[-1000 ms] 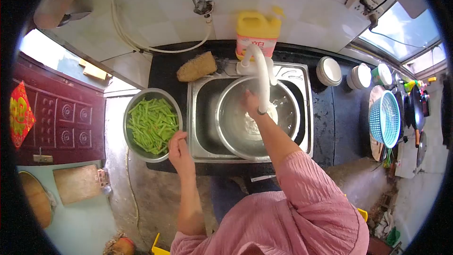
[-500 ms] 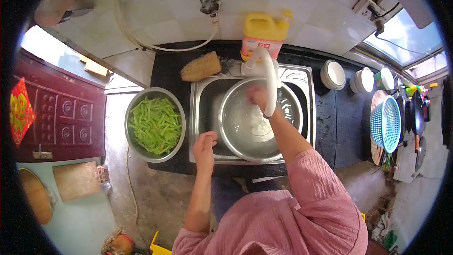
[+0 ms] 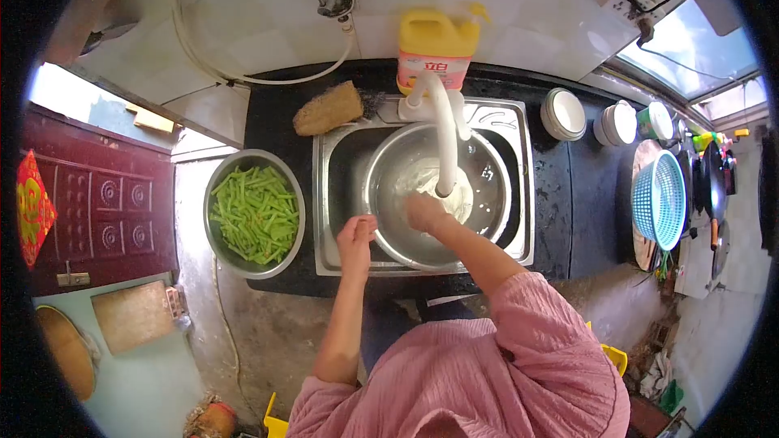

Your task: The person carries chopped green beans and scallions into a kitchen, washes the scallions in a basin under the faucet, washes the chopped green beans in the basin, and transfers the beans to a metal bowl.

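A large metal basin [image 3: 375, 227] sits tilted in the steel sink [image 3: 324, 186] under the white faucet [image 3: 445, 134]. My right hand [image 3: 425, 212] is inside the basin, low on its near side. Its fingers look curled, but blur hides what they hold, if anything. Beside that hand a whitish patch [image 3: 459, 195] shows in the basin's bottom; I cannot tell whether it is running water or something lying there. My left hand [image 3: 355, 237] hovers at the basin's left edge, fingers bent together with nothing visible in them.
Cut green vegetable pieces [image 3: 256, 215] fill a metal bowl [image 3: 213, 235] left of the sink. Behind stand a brown loofah-like block [image 3: 328, 109] and a yellow detergent jug [image 3: 438, 49]. To the right are white bowls [image 3: 563, 114] and a blue basket [image 3: 659, 201].
My right hand has moved from the basin's far wall to its near side. My left hand stays beside the rim. The whole view has shifted slightly.
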A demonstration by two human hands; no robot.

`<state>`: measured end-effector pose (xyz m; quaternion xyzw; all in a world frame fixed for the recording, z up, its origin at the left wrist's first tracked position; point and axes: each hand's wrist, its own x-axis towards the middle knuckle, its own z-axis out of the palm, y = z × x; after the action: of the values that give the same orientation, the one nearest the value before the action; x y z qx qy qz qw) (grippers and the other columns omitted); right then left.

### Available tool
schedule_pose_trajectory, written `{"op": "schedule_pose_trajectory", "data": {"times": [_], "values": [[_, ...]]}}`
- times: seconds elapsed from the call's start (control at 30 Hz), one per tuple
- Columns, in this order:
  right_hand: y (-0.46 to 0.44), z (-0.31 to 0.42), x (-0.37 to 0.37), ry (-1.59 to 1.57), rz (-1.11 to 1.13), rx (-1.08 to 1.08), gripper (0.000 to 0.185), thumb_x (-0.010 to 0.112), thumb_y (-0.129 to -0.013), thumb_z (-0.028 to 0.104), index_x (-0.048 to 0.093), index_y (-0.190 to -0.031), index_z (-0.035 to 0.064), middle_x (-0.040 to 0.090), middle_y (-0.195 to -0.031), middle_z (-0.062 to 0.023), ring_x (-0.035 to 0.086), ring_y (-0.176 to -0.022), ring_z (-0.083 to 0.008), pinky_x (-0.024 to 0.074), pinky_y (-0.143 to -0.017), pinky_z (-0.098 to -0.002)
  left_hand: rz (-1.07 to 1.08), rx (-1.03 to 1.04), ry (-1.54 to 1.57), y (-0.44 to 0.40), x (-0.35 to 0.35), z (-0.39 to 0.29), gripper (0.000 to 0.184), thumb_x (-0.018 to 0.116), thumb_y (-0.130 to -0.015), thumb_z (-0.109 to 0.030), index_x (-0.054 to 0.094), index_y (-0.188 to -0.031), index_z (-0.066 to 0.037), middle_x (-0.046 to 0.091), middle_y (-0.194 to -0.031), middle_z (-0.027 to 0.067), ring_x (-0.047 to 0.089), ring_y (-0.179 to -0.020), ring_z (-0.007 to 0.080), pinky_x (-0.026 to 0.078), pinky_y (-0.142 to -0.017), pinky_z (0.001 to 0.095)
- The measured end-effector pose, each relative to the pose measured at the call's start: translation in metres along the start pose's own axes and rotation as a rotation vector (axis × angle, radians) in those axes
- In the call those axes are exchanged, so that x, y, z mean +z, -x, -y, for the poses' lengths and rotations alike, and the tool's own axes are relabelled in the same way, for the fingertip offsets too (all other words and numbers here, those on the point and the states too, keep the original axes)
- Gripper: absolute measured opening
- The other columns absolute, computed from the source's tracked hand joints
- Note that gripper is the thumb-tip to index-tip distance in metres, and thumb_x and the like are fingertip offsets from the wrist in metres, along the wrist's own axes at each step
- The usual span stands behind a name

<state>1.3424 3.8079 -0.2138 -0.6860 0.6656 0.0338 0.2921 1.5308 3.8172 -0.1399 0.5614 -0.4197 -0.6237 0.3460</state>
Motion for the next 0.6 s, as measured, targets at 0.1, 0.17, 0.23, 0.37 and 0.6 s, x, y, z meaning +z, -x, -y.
{"op": "schedule_pose_trajectory", "data": {"times": [0.1, 0.17, 0.23, 0.37, 0.6], "values": [[0.02, -0.002, 0.009, -0.066, 0.023, -0.034, 0.019, 0.052, -0.074, 0.009, 0.061, -0.09, 0.0017, 0.061, -0.093, -0.0185, 0.062, -0.084, -0.0336, 0.051, -0.073, -0.0422, -0.001, -0.003, -0.005, 0.002, 0.0, 0.001, 0.023, 0.045, -0.093, -0.018, 0.058, -0.099, -0.001, 0.062, -0.092, 0.0093, 0.061, -0.086, 0.0172, 0.049, -0.074, 0.0277], [0.034, 0.001, 0.005, -0.015, 0.077, -0.082, 0.019, 0.053, -0.074, 0.009, 0.06, -0.089, 0.0015, 0.061, -0.094, -0.0184, 0.062, -0.084, -0.0339, 0.0509, -0.073, -0.0423, -0.014, -0.012, 0.014, 0.002, 0.001, 0.001, 0.023, 0.046, -0.093, -0.018, 0.059, -0.097, -0.001, 0.063, -0.09, 0.0087, 0.061, -0.084, 0.0162, 0.048, -0.072, 0.0268], [0.048, -0.001, 0.002, 0.061, 0.143, -0.135, 0.02, 0.054, -0.073, 0.01, 0.06, -0.09, 0.0014, 0.06, -0.094, -0.0184, 0.062, -0.083, -0.0346, 0.0507, -0.072, -0.0425, -0.019, -0.011, 0.016, 0.004, 0.001, 0.0, 0.023, 0.046, -0.092, -0.019, 0.059, -0.097, 0.0, 0.063, -0.09, 0.0085, 0.061, -0.083, 0.0158, 0.047, -0.071, 0.0265], [0.066, -0.017, 0.007, 0.047, 0.19, -0.165, 0.026, 0.055, -0.072, 0.012, 0.058, -0.095, 0.0002, 0.059, -0.095, -0.0212, 0.061, -0.082, -0.035, 0.0495, -0.072, -0.0431, -0.021, -0.052, 0.037, 0.005, 0.004, -0.002, 0.024, 0.045, -0.093, -0.019, 0.059, -0.097, 0.0, 0.063, -0.091, 0.0096, 0.061, -0.083, 0.0168, 0.048, -0.071, 0.0268], [0.099, -0.02, -0.012, -0.201, 0.223, -0.21, 0.023, 0.053, -0.079, 0.02, 0.059, -0.095, 0.005, 0.061, -0.09, -0.0202, 0.059, -0.085, -0.0364, 0.047, -0.076, -0.0431, 0.101, -0.184, 0.123, 0.001, 0.013, 0.012, 0.025, 0.046, -0.092, -0.019, 0.057, -0.103, 0.001, 0.062, -0.094, 0.0122, 0.061, -0.084, 0.0193, 0.05, -0.073, 0.0291]]}}
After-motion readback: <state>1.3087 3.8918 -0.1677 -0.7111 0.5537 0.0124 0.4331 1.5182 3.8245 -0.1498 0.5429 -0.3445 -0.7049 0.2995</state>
